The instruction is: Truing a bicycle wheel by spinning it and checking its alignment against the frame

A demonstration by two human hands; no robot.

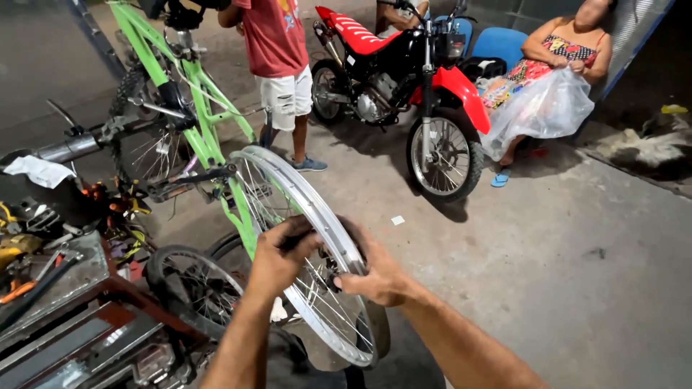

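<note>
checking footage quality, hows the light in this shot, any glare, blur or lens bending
Head view: lit artificially from above, the concrete floor bright in the middle and dark at the top left; short shadows under the red motorcycle; glare streaks along the silver rim held by the left hand and right hand; fine detail looks soft; the wide lens bends the green bicycle frame near the edge.

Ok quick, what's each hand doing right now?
Left hand: fingers closed over the shiny silver spoked bicycle wheel rim.
Right hand: gripping the same rim at its edge.
</note>
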